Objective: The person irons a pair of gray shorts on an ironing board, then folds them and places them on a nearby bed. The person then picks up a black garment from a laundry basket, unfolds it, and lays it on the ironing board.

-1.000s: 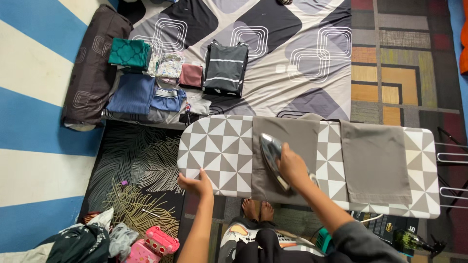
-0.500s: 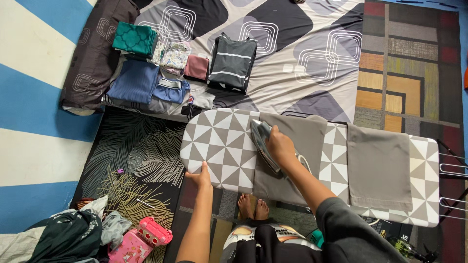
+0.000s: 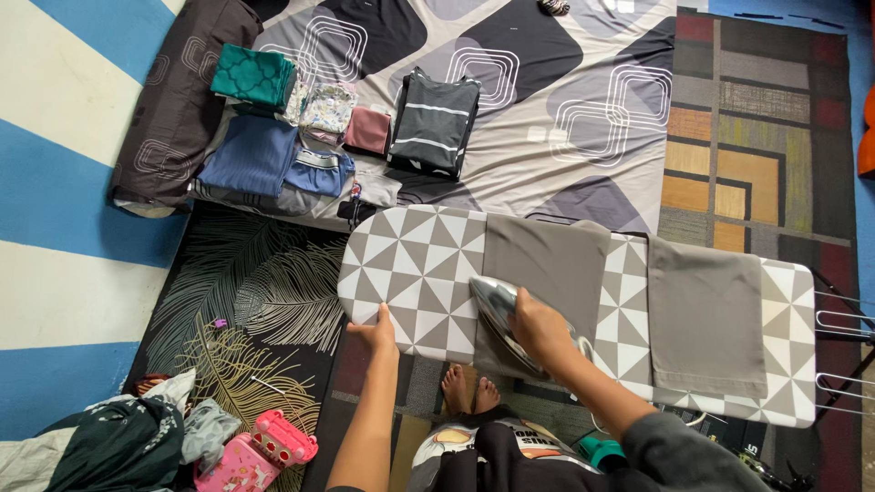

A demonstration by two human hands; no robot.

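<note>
Gripping iron (image 3: 499, 314) in closed right hand (image 3: 538, 330) on grey cloth (image 3: 547, 273); left hand (image 3: 378, 330) flat at board's (image 3: 410, 264) near edge. Risks scorching if paused, or cloth sliding off.

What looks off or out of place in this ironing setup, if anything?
Little stands out. The grey cloth lies flat across the ironing board, iron in the right hand, left hand on the board's edge. Only an unsorted clothes heap sits on the floor, unlike the folded stacks.
</note>
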